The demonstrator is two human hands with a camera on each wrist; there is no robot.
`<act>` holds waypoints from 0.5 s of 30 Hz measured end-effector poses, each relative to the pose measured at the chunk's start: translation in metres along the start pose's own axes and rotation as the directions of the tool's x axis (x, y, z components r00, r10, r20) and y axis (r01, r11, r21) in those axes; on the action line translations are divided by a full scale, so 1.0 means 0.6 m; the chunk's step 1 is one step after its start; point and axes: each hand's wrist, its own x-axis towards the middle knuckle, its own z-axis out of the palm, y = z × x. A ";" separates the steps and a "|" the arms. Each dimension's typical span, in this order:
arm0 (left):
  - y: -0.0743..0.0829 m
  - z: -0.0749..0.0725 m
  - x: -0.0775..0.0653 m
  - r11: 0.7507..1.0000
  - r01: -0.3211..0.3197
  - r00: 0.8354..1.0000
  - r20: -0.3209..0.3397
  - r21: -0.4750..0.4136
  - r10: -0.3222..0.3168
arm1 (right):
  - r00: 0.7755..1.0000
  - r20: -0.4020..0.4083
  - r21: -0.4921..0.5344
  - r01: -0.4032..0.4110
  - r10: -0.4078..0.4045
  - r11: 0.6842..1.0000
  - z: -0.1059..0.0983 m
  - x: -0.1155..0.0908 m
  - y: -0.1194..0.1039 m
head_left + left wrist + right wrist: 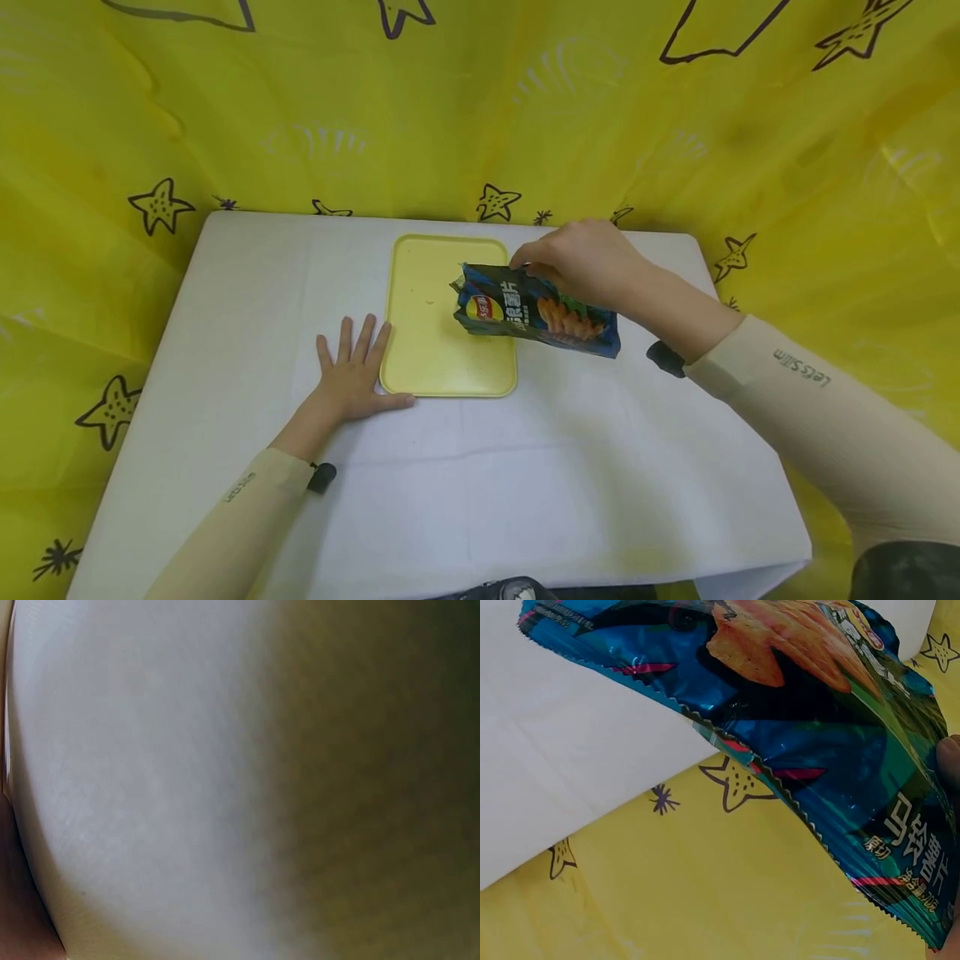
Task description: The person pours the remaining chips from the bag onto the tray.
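A dark blue bag of potato chips hangs on its side over the right part of a yellow tray. My right hand pinches it by the upper edge. The right wrist view shows the blue bag close up, its zigzag seam and picture of chips plain, with only a bit of my fingers at the right border. My left hand lies palm down with fingers spread at the tray's left front corner, index finger and thumb right at its rim. The left wrist view is mostly blurred white cloth.
A white cloth covers the table, and the tray lies on it toward the back. Behind and around the table hangs a yellow curtain with drawn stars. Small dark wrist devices sit under both wrists.
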 end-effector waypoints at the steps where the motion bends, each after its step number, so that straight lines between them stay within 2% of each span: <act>1: 0.000 0.000 0.000 1.000 -0.002 1.000 -0.001 0.001 0.002 | 1.000 0.006 -0.004 -0.001 0.001 1.000 -0.001 0.001 -0.001; 8: 0.001 0.002 -0.004 1.000 -0.009 1.000 0.005 -0.008 0.009 | 0.999 0.051 -0.054 0.014 -0.011 0.998 -0.010 0.011 -0.016; 15: -0.001 0.001 -0.005 1.000 -0.005 1.000 -0.008 -0.003 0.005 | 0.999 0.029 -0.082 0.030 -0.028 0.996 -0.012 0.027 -0.026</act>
